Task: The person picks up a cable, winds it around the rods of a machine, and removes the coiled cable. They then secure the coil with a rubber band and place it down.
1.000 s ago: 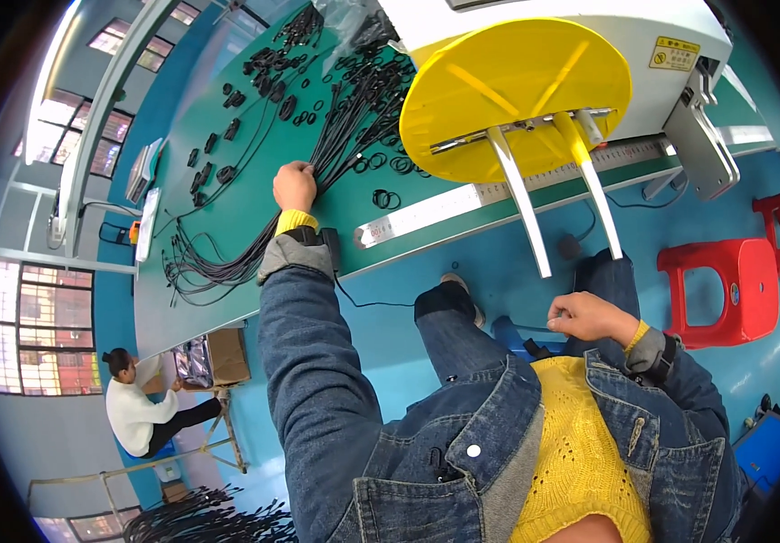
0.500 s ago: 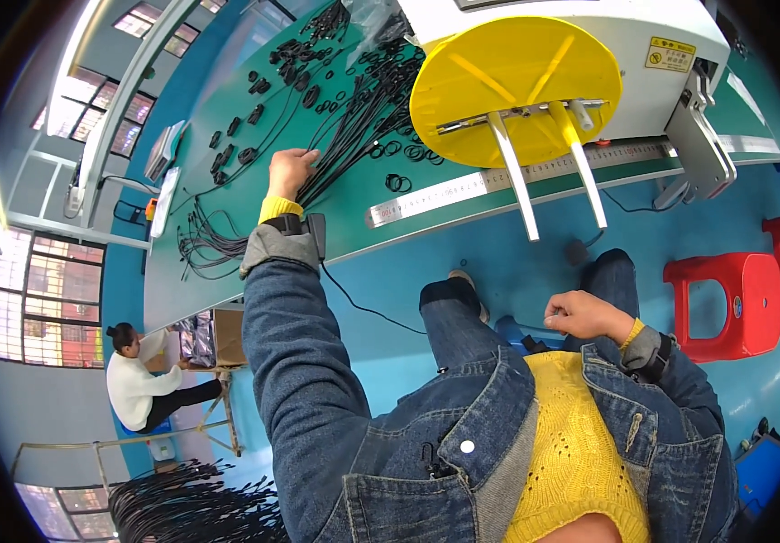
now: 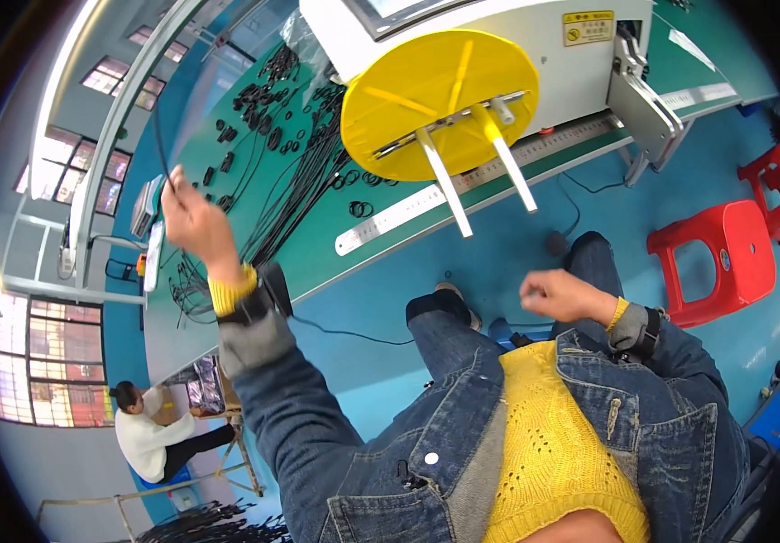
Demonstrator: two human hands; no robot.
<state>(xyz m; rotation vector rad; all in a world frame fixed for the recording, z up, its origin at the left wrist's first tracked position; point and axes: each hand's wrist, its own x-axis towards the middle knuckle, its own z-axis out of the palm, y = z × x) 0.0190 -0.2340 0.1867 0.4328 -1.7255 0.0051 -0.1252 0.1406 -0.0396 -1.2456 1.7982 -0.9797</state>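
Note:
Raised above the left end of the green table (image 3: 317,262), my left hand (image 3: 198,224) is closed on a black cable (image 3: 160,136), whose length stands up blurred past my fingers. Below and beside it, a bundle of black cables (image 3: 295,204) lies on the tabletop. My right hand (image 3: 564,295) hovers over my lap with its fingers curled together; what they hold, if anything, is hidden. Ahead, a white machine (image 3: 562,86) carries a yellow disc (image 3: 390,104) with two metal rods (image 3: 444,185) sticking out toward me.
A steel ruler (image 3: 390,219) runs along the table's front edge. Black coiled cables (image 3: 249,100) and small rings lie farther back. Red stools (image 3: 743,262) stand at the right. Lower left, a seated person in white (image 3: 147,434) works at a box; more black cables (image 3: 209,525) hang nearby.
My left hand has lifted off the cable bundle and swung left, with a cable in its fingers. The view has shifted, and my right hand stays over my lap.

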